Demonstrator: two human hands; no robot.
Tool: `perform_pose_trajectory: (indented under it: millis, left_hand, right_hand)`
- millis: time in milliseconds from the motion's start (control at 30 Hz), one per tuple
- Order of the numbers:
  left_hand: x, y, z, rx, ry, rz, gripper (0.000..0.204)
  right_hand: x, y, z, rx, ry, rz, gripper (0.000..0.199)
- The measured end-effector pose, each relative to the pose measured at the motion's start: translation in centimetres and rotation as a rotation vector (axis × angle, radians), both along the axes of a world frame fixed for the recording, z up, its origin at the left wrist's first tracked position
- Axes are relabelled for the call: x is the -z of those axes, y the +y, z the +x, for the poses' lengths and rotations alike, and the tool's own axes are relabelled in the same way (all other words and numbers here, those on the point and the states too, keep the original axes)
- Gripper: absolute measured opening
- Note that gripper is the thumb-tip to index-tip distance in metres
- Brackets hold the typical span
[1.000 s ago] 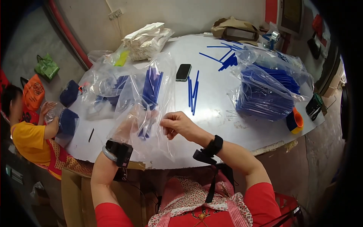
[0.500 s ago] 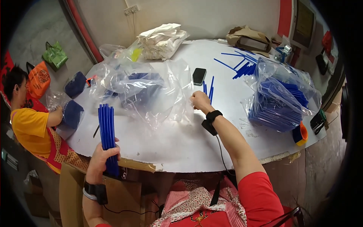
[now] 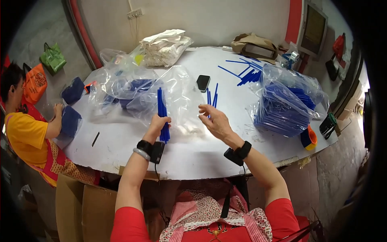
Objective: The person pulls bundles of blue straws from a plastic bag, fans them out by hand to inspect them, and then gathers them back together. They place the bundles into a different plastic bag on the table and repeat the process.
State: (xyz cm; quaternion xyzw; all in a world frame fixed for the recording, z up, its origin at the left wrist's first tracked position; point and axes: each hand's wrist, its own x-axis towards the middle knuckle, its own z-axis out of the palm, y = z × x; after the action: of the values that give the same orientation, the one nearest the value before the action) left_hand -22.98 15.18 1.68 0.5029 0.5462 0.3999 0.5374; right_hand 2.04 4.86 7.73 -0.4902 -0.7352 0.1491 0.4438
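Observation:
A bundle of long, thin blue plastic strips point(image 3: 162, 107) stands nearly upright in my left hand point(image 3: 158, 124), whose fingers wrap round its lower part above the middle of the table. My right hand point(image 3: 217, 121) is to the right of it, holding nothing, its fingers apart and slightly bent. Just beyond those fingertips lie a few loose blue strips point(image 3: 215, 97). A clear plastic bag point(image 3: 177, 86) spreads behind the bundle, with something dark blue showing through it farther left.
The white table point(image 3: 193, 161) has a worn front edge. To the right are a bag packed with blue strips point(image 3: 282, 109), a scattered pile of strips point(image 3: 250, 76) and an orange tape roll point(image 3: 309, 139). A phone point(image 3: 203, 82) lies mid-table. A co-worker point(image 3: 34, 129) handles blue pieces at left.
My left hand has carried the bundle from the table's front left edge rightward and away from me. My right hand has opened from a closed grip and come slightly nearer.

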Motion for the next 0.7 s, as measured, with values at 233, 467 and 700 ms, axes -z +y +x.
perform_pose_trajectory:
  millis: [233, 467, 700]
  left_hand:
    - [1.9, 5.7, 0.7, -0.138, 0.105, 0.104, 0.02]
    - [-5.4, -12.7, 1.9, 0.015, -0.382, 0.101, 0.039]
    - [0.4, -29.4, 7.5, 0.355, -0.443, -0.52, 0.039]
  right_hand:
    - [0.7, -7.9, 2.7, -0.116, -0.09, -0.141, 0.024]
    - [3.7, -15.2, 4.5, -0.21, 0.405, -0.412, 0.026]
    - [7.7, -20.9, 0.7, -0.395, 1.2, -1.098, 0.039]
